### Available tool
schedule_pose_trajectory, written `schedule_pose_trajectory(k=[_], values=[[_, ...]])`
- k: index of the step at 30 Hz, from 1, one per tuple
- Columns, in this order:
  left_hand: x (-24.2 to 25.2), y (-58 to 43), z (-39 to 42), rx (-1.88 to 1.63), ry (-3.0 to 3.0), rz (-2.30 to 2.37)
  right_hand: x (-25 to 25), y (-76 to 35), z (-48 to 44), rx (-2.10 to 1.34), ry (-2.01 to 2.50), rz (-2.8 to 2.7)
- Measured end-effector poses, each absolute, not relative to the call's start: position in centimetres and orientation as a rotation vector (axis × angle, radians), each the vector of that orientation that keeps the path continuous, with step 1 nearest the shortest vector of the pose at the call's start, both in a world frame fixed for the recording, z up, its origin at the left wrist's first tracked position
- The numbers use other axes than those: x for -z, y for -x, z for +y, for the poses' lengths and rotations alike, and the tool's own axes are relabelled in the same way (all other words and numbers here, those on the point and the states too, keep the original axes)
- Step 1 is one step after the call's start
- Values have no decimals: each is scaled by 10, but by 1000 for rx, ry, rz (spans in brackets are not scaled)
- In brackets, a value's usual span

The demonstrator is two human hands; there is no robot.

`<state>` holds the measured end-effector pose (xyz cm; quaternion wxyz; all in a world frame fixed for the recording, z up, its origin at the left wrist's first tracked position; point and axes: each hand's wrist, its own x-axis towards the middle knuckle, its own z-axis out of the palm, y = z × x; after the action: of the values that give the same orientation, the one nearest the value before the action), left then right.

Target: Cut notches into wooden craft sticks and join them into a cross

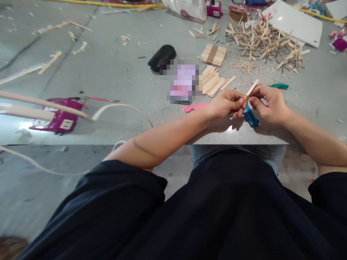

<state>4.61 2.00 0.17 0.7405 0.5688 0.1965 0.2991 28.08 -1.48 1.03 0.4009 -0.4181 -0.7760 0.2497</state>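
Near the table's front edge my left hand (226,103) and my right hand (268,102) meet, fingers pinched together. Between them is a small piece of crossed wooden craft sticks; one craft stick (252,87) points up and away, and the joint is mostly covered by my fingertips. Below my hands lies a blue object (251,117), partly hidden, whose kind I cannot make out. A pink flat-handled tool (194,108) lies beside my left wrist. Behind my right hand shows a green handle (280,86).
Loose craft sticks (214,83) and a banded bundle (214,55) lie beyond my left hand. Farther back is a heap of crossed-stick pieces (262,39) near wood crumbs. A phone (183,83), a black case (162,57) and a purple glue gun (61,115) lie to the left.
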Motion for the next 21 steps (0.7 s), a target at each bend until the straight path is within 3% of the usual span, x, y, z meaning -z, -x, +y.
schedule_pose_trajectory(k=[21], values=[[-3, -46, 26, -722, -1325, 636, -7, -283, -14, -708, 1039, -1904]])
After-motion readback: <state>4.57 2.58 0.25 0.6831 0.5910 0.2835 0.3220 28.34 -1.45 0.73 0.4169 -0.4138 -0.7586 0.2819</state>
